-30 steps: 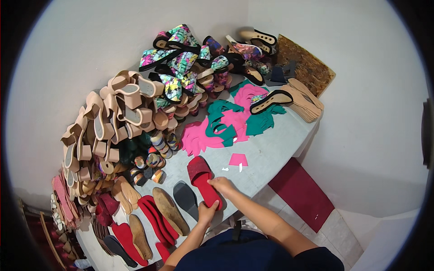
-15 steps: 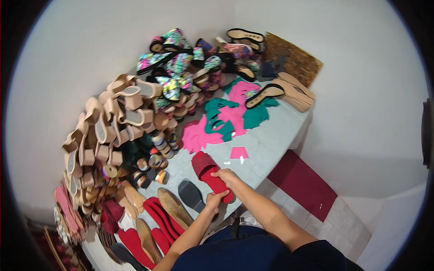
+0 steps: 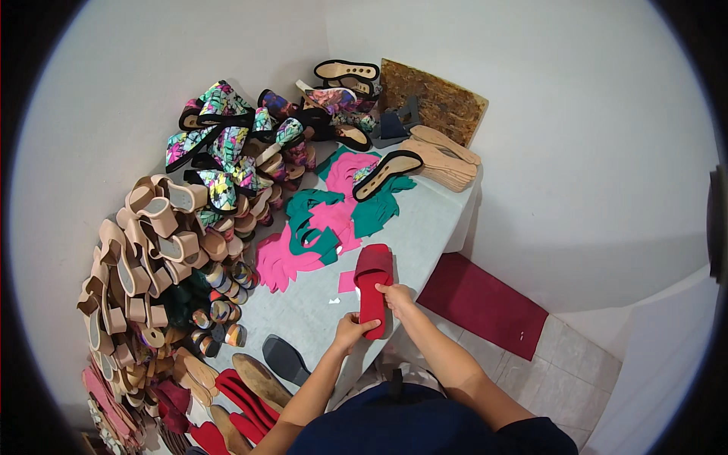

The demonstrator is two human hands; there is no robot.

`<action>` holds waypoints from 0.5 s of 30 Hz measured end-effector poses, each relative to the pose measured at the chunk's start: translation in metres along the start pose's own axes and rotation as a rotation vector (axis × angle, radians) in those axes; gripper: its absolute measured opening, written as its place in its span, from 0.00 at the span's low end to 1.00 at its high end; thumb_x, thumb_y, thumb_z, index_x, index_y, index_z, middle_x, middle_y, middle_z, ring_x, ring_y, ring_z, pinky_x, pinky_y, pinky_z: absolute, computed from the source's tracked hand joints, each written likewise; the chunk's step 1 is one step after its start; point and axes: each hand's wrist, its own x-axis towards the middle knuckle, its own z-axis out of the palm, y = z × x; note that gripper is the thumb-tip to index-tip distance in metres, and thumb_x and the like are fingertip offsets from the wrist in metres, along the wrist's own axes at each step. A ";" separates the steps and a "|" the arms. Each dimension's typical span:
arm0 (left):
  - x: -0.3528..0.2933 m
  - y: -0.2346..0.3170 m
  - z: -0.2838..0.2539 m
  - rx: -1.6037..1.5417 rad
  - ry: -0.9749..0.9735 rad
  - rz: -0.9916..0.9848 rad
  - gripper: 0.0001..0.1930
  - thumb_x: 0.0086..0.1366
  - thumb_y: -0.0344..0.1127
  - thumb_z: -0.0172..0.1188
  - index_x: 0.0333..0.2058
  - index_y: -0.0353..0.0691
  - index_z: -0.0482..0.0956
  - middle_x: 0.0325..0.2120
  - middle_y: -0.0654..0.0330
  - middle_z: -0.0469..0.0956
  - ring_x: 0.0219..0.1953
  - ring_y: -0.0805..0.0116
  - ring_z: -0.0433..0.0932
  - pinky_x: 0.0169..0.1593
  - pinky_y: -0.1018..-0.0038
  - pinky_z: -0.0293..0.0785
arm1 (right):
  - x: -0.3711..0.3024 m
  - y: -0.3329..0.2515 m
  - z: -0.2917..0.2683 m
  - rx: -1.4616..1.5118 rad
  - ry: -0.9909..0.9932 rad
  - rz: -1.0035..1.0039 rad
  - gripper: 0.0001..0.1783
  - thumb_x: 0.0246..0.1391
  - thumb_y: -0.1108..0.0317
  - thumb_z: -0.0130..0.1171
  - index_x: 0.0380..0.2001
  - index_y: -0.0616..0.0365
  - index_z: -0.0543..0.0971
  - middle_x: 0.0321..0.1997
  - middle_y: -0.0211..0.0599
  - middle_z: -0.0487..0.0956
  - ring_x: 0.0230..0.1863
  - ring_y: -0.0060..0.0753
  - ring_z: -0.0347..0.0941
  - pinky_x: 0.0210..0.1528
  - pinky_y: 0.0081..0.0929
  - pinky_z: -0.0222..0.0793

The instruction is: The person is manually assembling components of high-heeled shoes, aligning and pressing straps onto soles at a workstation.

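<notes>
Both my hands hold one red slide sandal (image 3: pixel 372 292) above the front edge of the table, its toe strap pointing away from me. My left hand (image 3: pixel 353 331) pinches the heel end, thumb on the insole. At the middle of the right side my right hand (image 3: pixel 396 297) grips it, thumb on top and the other fingers underneath, mostly hidden. A small pink fabric piece (image 3: pixel 346 281) lies just left of the sandal, partly covered by it. A black sole (image 3: pixel 285 359) rests on the table left of my left forearm.
Heaps of beige heeled sandals (image 3: pixel 136 250) and patterned sandals (image 3: pixel 227 144) line the table's left and back. Pink and green fabric cutouts (image 3: pixel 334 220) lie mid-table. Stacked tan insoles (image 3: pixel 440 159) and a brown board (image 3: pixel 432 102) are at the back right. A maroon mat (image 3: pixel 485 303) covers floor tiles.
The sandal, held in both hands, has swung more upright in the picture, its toe turning rightward. The view has shifted, so the table and heaps appear further left and lower.
</notes>
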 end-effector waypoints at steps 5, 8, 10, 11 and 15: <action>0.004 0.007 0.006 0.393 0.034 0.022 0.31 0.40 0.47 0.68 0.35 0.24 0.71 0.28 0.50 0.76 0.27 0.66 0.76 0.32 0.74 0.72 | 0.034 0.017 -0.011 -0.159 0.070 -0.037 0.12 0.42 0.65 0.61 0.18 0.55 0.67 0.15 0.26 0.67 0.13 0.18 0.57 0.14 0.18 0.53; 0.002 0.017 0.003 0.660 0.077 0.060 0.35 0.40 0.53 0.66 0.36 0.24 0.71 0.29 0.48 0.76 0.28 0.63 0.77 0.33 0.72 0.72 | 0.047 0.028 -0.016 -0.227 0.030 -0.106 0.13 0.43 0.63 0.61 0.18 0.56 0.68 0.15 0.27 0.68 0.13 0.19 0.59 0.14 0.18 0.53; -0.002 0.021 0.003 0.771 0.115 0.075 0.35 0.40 0.55 0.66 0.36 0.25 0.71 0.29 0.47 0.76 0.29 0.62 0.77 0.34 0.71 0.72 | 0.050 0.028 -0.021 -0.510 0.037 -0.211 0.23 0.40 0.51 0.60 0.22 0.65 0.74 0.24 0.46 0.76 0.28 0.37 0.72 0.31 0.32 0.65; -0.003 0.022 0.004 0.720 0.145 0.074 0.34 0.40 0.54 0.65 0.36 0.26 0.72 0.28 0.47 0.76 0.30 0.61 0.77 0.35 0.71 0.71 | 0.045 0.022 -0.021 -0.518 0.023 -0.206 0.23 0.40 0.51 0.60 0.22 0.65 0.74 0.24 0.46 0.76 0.28 0.37 0.72 0.31 0.32 0.65; 0.017 -0.003 -0.003 0.462 0.187 0.352 0.26 0.47 0.49 0.62 0.34 0.29 0.73 0.27 0.49 0.76 0.31 0.60 0.77 0.36 0.71 0.71 | 0.045 0.022 -0.033 -0.697 0.087 -0.453 0.22 0.45 0.52 0.55 0.23 0.66 0.73 0.20 0.43 0.75 0.23 0.32 0.71 0.27 0.26 0.64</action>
